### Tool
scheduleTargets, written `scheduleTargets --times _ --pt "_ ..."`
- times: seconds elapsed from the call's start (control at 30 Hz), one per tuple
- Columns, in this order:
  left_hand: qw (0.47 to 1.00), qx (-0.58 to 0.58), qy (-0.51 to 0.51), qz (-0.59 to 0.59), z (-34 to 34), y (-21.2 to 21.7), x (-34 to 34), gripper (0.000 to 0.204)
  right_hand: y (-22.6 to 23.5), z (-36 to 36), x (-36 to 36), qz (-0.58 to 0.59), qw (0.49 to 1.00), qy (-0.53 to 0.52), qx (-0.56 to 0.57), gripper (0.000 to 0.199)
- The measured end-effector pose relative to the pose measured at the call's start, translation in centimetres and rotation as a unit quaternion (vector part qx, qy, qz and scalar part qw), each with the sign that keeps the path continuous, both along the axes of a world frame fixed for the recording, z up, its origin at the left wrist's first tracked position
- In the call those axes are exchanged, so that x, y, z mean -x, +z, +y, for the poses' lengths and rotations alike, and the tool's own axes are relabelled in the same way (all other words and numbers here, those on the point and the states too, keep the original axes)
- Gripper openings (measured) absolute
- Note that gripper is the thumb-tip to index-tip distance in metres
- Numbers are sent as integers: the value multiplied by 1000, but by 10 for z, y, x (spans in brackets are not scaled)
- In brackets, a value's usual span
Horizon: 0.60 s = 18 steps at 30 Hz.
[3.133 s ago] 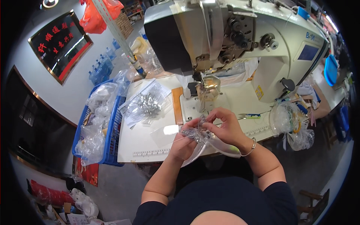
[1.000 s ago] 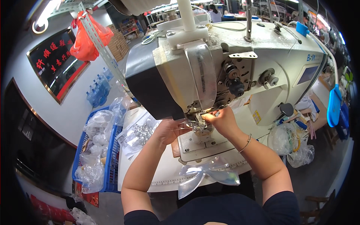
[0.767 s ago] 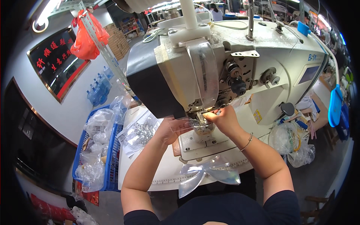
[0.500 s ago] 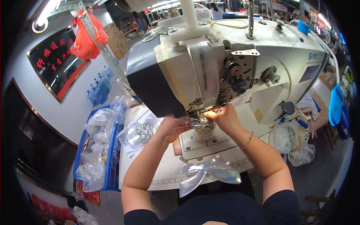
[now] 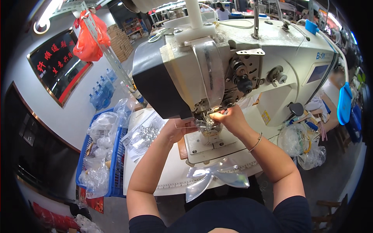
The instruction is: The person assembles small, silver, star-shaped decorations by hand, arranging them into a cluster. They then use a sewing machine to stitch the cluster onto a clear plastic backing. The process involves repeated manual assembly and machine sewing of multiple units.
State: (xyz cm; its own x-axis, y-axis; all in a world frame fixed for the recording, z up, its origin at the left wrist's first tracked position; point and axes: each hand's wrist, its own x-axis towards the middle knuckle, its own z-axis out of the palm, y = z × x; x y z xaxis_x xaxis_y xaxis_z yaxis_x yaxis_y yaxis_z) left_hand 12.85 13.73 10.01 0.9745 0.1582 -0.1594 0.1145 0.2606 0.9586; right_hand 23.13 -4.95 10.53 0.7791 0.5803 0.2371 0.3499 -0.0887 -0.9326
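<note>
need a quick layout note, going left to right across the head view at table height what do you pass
blue plastic crate of clear bags → clear packet of small silvery parts → left hand → shiny piece under the needle → right hand → bunched clear bags

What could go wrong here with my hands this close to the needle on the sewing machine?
The right hand sits right under the sewing machine head, so fingertips could get caught. The small clear piece shared with the left hand could slip out of line. The clear plastic strips overhanging the table edge could slide off.
</note>
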Motion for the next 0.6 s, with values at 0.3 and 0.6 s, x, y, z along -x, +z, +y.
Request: scheduleTargets --times 0.3,0.6 --pt "998 27 43 32 -7 -7 5 28 -9 -3 -2 -49 997 1 -55 18" --pt "977 200 -42 -56 -55 -59 68 25 -60 -48 58 -27 982 41 -182 11"
